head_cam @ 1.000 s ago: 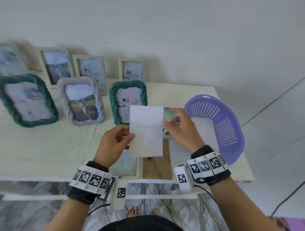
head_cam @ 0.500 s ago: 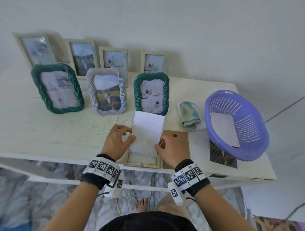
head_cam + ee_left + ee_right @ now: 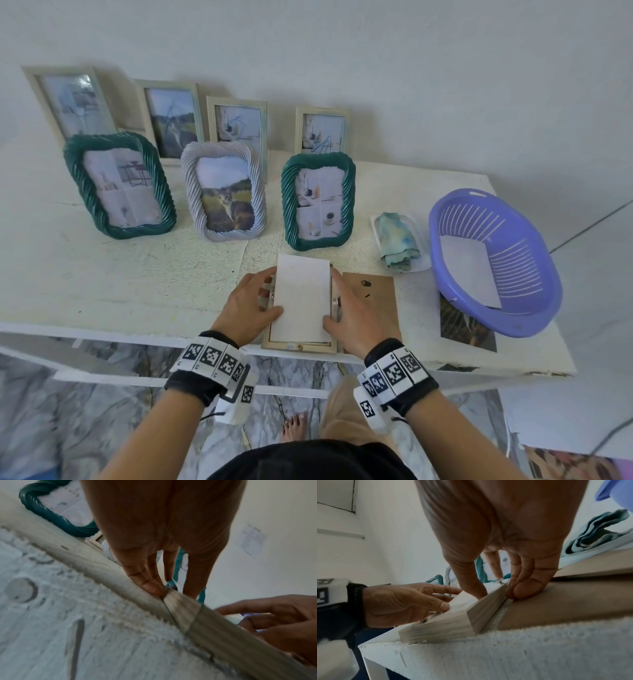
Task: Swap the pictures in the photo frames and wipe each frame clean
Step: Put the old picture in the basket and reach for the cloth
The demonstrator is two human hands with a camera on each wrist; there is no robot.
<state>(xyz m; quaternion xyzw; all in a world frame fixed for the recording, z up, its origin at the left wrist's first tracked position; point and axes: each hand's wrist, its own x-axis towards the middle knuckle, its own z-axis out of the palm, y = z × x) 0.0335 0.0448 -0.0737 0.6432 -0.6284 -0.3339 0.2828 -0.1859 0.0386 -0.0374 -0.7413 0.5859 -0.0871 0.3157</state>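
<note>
Picture (image 3: 302,301) face hidden, white back up

Purple basket (image 3: 534,308) sits on the right end of my white table (image 3: 137,284), marble floor (image 3: 51,421) below, plain wall (image 3: 411,68) behind.
</note>
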